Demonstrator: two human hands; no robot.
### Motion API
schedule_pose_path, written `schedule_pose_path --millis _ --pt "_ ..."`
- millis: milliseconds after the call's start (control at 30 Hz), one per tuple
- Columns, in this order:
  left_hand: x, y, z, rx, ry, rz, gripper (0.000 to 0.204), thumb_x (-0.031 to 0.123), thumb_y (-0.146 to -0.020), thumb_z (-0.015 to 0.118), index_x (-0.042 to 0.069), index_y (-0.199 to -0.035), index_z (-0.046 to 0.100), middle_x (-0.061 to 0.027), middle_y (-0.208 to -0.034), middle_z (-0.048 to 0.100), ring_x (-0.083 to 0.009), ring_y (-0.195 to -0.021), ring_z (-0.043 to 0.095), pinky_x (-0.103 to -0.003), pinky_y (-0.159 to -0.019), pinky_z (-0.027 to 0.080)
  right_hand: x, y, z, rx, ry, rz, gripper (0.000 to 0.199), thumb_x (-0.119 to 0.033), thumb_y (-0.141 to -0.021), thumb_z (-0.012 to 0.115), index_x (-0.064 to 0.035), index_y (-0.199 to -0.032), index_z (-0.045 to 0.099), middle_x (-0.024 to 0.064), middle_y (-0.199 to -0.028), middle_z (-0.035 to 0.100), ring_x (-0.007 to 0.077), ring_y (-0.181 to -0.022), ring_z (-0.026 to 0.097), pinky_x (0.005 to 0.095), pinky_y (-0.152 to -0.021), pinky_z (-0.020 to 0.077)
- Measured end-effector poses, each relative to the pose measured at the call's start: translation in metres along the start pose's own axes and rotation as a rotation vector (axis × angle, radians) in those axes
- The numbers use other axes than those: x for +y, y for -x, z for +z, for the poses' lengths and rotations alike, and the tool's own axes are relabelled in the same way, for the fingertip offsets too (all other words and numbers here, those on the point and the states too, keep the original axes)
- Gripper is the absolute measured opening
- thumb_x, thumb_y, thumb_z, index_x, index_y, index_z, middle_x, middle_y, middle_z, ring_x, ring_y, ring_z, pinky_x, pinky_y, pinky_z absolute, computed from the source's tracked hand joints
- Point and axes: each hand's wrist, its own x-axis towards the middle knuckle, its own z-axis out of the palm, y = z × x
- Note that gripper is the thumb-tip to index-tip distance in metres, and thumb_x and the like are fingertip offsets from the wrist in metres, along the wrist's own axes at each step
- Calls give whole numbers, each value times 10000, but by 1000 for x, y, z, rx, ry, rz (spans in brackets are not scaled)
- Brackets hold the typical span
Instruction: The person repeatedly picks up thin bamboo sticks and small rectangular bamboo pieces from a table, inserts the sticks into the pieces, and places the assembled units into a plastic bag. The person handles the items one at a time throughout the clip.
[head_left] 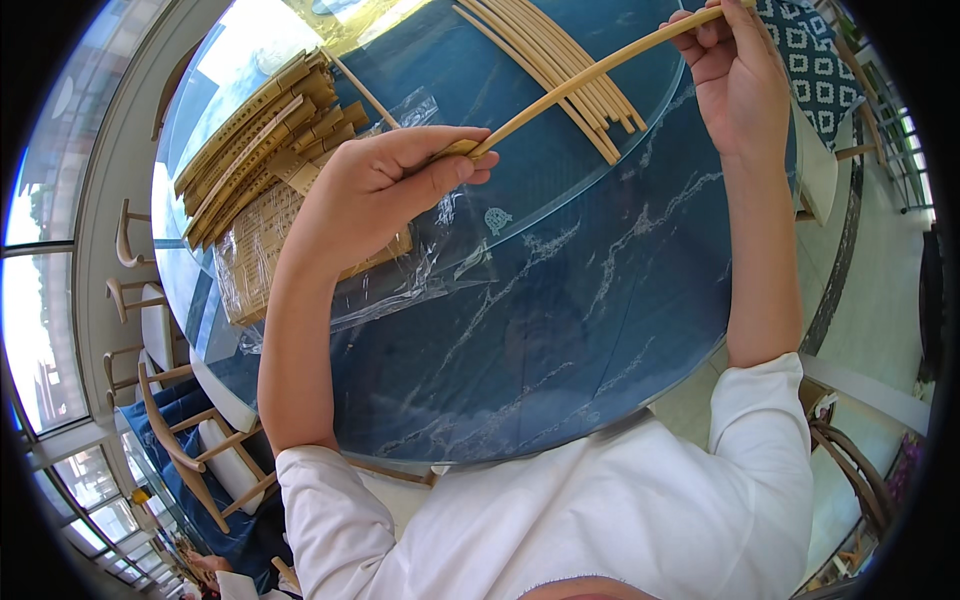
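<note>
Stretched between my hands are pale wooden chopsticks (590,78), seeming to lie close together; I cannot tell whether there are one or two. My left hand (385,190) pinches the lower left end between thumb and fingers, with a brownish bit showing at the grip. Farther right and higher, my right hand (742,90) is closed on the other end, near the picture's upper edge. Below the held sticks lies a row of bare chopsticks (540,55), side by side on the glass. Beside my left hand is a pile of brown paper chopstick sleeves (255,130).
A clear plastic bag (400,290) lies crumpled under the sleeves and my left forearm. One thin stick (362,90) sticks out past the pile. The dark blue marbled table (560,350) carries a round glass top. Wooden chairs (190,450) stand at left; a patterned cloth (815,70) is at right.
</note>
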Motion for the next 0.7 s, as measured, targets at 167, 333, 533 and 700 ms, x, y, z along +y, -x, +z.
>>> schedule_pose_path --millis 167,333,533,700 --pt "-1 0 -1 -10 17 31 356 15 -1045 687 -31 -1398 698 -171 -1198 796 -257 -1123 787 -347 -968 647 5 -4 -6 34 -13 96 248 -222 -1159 533 -91 -969 626 17 -768 573 175 -759 669 382 -811 618" --pt "-3 -1 -2 -40 9 101 371 6 -1044 684 -34 -1413 685 -176 -1197 795 -266 -1118 788 -367 -979 648 9 -5 -9 39 -37 184 275 -233 -1160 520 -104 -931 600 12 -755 548 178 -767 670 381 -816 607" --pt "-3 1 -3 -85 0 98 394 5 -1052 672 -29 -1445 659 -176 -1238 781 -268 -1139 781 -366 -1005 636 -1 -9 -10 15 5 72 286 -234 -1156 529 -105 -907 586 8 -744 522 198 -782 680 385 -825 601" --pt "-7 -1 0 -63 16 82 417 25 -1063 662 -24 -1476 631 -171 -1256 772 -278 -1151 776 -373 -1024 628 -5 -5 1 1 27 -146 261 -234 -1152 556 -93 -940 611 20 -733 541 210 -804 705 388 -822 605"
